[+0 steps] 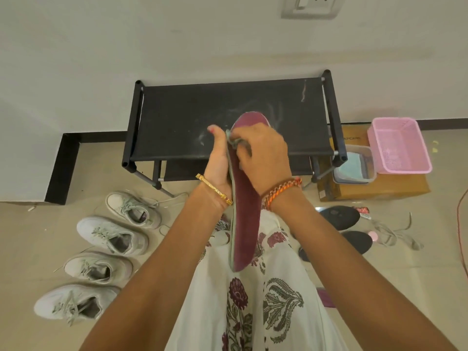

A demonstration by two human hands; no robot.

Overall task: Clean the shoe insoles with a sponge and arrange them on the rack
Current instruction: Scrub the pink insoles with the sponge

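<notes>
Currently: maroon insole (244, 224) held up over the lap, long axis running away from the person, toe end out above the black rack (192, 117), heel end down near the floral-print dress (253, 312). Top face is a dull wine-red fabric, edged in pale grey-green foam; it stands on edge, tilted, likely so the fabric face is turned toward the working hand.

Left hand (219, 160) grips the insole from its underside, palm against the back, thumb up past the edge; reads as a brace to keep the thin piece from flexing under pressure. Right hand (260, 150) curled around a small grey-green sponge (236, 141), pressing it on the fabric near the toe half. Only a scrap of sponge shows between the fingers.

Rack's top shelf bears whitish smears, no insoles on it yet. Four pale sneakers (114, 236) lined up on the floor to the left. Dark insoles (339, 217) lie on the floor at right, presumably waiting. Beyond them a cardboard box (379, 188) carries a clear tub (354, 165) and a pink basket (400, 145).
</notes>
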